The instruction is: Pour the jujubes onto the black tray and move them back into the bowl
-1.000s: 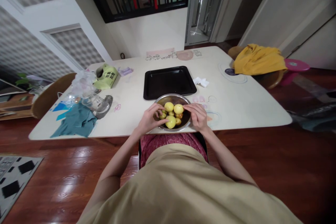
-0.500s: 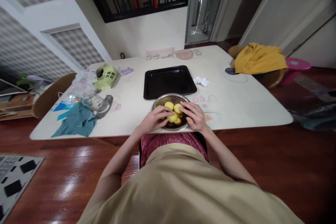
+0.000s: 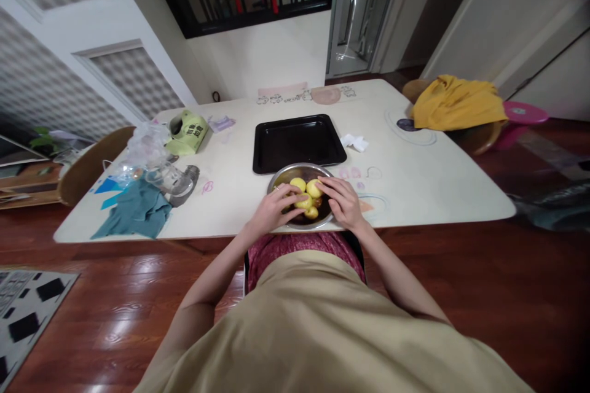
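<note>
A round metal bowl (image 3: pixel 273 179) sits at the table's near edge. In it lie several round yellow pieces (image 3: pixel 311 213), smooth like small peeled potatoes or fruit; I cannot make out their exact kind. Some darker brown bits show among them. My left hand (image 3: pixel 273 207) reaches over the left rim, its fingers and thumb about one yellow piece (image 3: pixel 303 201). From the right, my right hand (image 3: pixel 345 201) has its fingertips against another yellow piece (image 3: pixel 314 188), thumb lower down. The fingers partly hide the bowl's contents.
Just beyond the bowl lies a black baking tray (image 3: pixel 298 142), with crumpled white tissue (image 3: pixel 356 142) to its right. Toward the table's left are a green bag (image 3: pixel 188 133), clear plastic (image 3: pixel 150 144) and a teal cloth (image 3: pixel 141 209). Yellow cloth (image 3: pixel 456 104) drapes a chair at right.
My left fingers and thumb shift slightly about their yellow piece. The piece under my right fingertips has moved a little. The bowl and tray stay put.
</note>
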`<state>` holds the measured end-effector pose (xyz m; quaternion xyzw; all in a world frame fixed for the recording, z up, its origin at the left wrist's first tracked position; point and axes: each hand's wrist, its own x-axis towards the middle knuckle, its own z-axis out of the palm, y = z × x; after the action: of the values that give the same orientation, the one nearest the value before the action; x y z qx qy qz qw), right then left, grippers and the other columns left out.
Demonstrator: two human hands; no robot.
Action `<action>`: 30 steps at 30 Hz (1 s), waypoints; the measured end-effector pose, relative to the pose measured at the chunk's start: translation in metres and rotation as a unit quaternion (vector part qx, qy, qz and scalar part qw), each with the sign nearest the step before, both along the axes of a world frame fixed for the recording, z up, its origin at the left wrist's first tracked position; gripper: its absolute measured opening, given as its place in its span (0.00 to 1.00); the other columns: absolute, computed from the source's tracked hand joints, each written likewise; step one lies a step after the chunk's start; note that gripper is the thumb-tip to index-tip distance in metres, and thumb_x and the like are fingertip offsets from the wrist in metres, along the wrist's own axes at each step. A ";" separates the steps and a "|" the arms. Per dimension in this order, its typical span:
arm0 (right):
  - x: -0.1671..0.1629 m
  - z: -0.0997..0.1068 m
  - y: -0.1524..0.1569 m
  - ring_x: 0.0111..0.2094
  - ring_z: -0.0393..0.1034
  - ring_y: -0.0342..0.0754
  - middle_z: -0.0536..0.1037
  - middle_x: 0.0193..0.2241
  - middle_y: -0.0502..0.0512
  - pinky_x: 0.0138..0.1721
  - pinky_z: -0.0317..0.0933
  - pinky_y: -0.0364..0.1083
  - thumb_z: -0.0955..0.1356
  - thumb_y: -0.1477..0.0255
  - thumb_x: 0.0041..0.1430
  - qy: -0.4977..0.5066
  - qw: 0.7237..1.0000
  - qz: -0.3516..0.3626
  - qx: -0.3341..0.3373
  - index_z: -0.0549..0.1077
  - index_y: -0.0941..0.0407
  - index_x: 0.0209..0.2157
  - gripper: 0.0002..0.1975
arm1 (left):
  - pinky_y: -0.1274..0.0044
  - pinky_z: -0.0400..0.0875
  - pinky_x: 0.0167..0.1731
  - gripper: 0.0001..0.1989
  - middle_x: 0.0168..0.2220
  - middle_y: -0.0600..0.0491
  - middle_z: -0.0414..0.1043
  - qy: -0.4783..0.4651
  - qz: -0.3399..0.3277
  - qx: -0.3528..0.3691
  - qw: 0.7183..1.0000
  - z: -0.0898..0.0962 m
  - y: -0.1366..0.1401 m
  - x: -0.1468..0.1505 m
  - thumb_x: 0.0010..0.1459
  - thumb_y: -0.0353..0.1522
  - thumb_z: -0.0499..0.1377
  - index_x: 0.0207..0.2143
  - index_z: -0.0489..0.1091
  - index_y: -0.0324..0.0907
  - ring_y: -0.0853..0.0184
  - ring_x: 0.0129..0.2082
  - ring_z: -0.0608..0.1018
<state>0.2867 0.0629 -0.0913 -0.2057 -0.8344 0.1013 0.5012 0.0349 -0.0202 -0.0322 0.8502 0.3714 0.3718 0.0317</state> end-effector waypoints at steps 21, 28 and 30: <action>0.000 0.001 -0.002 0.58 0.77 0.61 0.82 0.59 0.62 0.59 0.70 0.64 0.57 0.58 0.78 0.017 1.000 -0.014 0.007 0.79 0.51 0.62 0.26 | 0.63 0.79 0.54 0.19 0.51 0.44 0.78 -0.077 0.058 -0.030 0.995 0.000 -0.003 0.002 0.66 0.41 0.70 0.56 0.76 0.45 0.57 0.52 0.81; -0.001 0.006 -0.004 0.53 0.78 0.60 0.84 0.51 0.61 0.57 0.70 0.63 0.56 0.63 0.78 0.116 0.987 -0.091 -0.058 0.82 0.51 0.56 0.25 | 0.69 0.80 0.43 0.11 0.47 0.45 0.79 -0.175 0.199 0.048 0.963 0.000 0.003 -0.022 0.75 0.38 0.57 0.49 0.78 0.44 0.60 0.49 0.81; -0.001 0.007 -0.004 0.53 0.77 0.60 0.84 0.49 0.61 0.57 0.70 0.62 0.56 0.64 0.78 0.125 0.983 -0.114 -0.070 0.82 0.52 0.55 0.25 | 0.68 0.80 0.44 0.13 0.46 0.45 0.79 -0.187 0.232 0.074 0.952 -0.010 0.008 -0.031 0.76 0.38 0.55 0.47 0.78 0.43 0.60 0.49 0.81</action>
<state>0.2853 0.0590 -0.0848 -0.3200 -0.7267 0.1263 0.5946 0.0037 -0.0117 -0.0426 0.6561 0.5170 0.5476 -0.0492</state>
